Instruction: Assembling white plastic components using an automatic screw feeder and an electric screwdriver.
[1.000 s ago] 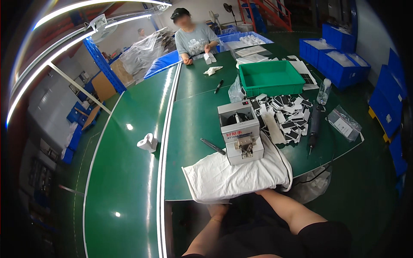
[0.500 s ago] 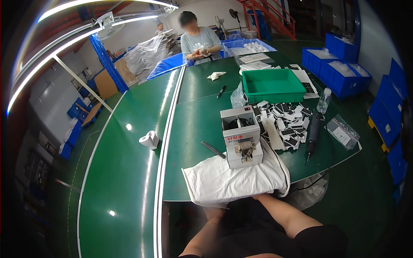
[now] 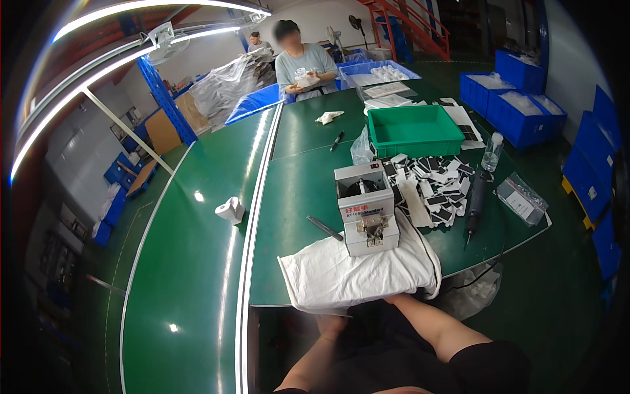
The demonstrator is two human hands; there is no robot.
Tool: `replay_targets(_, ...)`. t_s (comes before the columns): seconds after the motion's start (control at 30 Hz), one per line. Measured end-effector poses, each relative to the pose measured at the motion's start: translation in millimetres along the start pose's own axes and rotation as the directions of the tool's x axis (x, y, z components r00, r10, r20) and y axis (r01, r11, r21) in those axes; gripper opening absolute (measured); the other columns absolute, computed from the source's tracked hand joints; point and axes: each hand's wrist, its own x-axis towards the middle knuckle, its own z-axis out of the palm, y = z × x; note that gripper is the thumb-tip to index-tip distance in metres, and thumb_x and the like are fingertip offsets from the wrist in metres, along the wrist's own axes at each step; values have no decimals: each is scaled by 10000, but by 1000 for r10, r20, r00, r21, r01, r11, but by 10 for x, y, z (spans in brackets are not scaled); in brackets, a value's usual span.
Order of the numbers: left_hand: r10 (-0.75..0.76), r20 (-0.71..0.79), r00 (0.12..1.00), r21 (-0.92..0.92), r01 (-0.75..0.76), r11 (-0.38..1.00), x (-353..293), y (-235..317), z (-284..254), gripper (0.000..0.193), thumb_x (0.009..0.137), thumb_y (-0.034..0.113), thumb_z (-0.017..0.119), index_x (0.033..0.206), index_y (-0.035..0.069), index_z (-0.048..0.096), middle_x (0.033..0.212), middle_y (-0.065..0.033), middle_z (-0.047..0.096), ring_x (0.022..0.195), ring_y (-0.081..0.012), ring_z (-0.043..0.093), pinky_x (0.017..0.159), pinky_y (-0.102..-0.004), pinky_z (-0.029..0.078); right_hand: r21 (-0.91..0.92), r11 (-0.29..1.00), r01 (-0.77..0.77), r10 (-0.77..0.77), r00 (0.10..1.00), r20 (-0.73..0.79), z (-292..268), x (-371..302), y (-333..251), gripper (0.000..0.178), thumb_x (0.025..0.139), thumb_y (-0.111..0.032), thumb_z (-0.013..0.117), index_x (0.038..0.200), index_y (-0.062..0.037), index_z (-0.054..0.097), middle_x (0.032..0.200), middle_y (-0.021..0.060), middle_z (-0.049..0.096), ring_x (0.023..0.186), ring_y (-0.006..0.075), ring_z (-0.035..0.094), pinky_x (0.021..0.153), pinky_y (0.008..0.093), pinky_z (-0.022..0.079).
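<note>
My left hand (image 3: 333, 323) is below the near table edge, its fingers hidden under the hanging hem of a white cloth (image 3: 321, 277). Only the wrist side of my right hand (image 3: 396, 300) shows at the cloth's near edge; its fingers are out of sight too. What either hand holds, if anything, cannot be seen. On the cloth stands a small grey-white benchtop machine (image 3: 367, 213) with a metal clamp-like fitting on its front and an open top. A dark pen-shaped tool (image 3: 324, 228) lies left of it, touching or close to the cloth.
Right of the machine are piled small black-and-white flat pieces (image 3: 438, 190), with a green tray (image 3: 415, 134) behind. An electric screwdriver (image 3: 476, 207), clear bottle (image 3: 492, 152) and plastic bag (image 3: 522, 199) lie further right. A white roll (image 3: 230, 210) sits left. A co-worker (image 3: 305, 65) stands across the table.
The co-worker's hands now hold a larger whitish item, and a person further back has shifted. My view moved slightly; my own hands stay almost in place under the cloth edge.
</note>
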Motion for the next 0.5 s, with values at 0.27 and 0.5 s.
replay_targets(0.27, -11, 221, 975, -36, 20, 999, 24, 90, -258, 769, 884, 605, 501, 1531, 234, 313, 1606, -106, 248, 1475, -336, 225, 1176, -517, 216, -418, 905, -79, 68, 997, -43, -87, -105, -440, 632, 1005, -474, 360, 1551, -178, 244, 1626, 82, 185, 1497, 286, 158, 1215, 419, 170)
replay_targets(0.5, -26, 255, 967, -97, 53, 994, -53, 87, -413, 771, 880, 616, 499, 1510, 193, 362, 1571, -141, 316, 1456, -338, 272, 1177, -471, 240, -729, 673, -125, 97, 992, -80, -200, -318, -779, 642, 1002, -482, 351, 1557, -186, 225, 1632, 74, 169, 1500, 284, 146, 1216, 424, 166)
